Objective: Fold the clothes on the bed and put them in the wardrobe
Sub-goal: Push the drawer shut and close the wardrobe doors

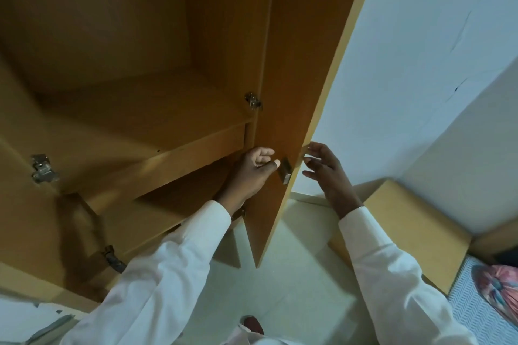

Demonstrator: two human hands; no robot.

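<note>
White sleeves (pixel 179 260) nearest. Left hand (pixel 252 173) curled together, holding nothing, thumb beside metal latch (pixel 286 173) on wardrobe door (pixel 291 78). Right hand (pixel 328 173) spread apart, right of door edge.

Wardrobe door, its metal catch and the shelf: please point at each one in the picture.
wardrobe door (pixel 297 59), head view, inner face of the panel.
metal catch (pixel 286 174), head view, middle of the plate.
shelf (pixel 173 162), head view, front edge.
</note>
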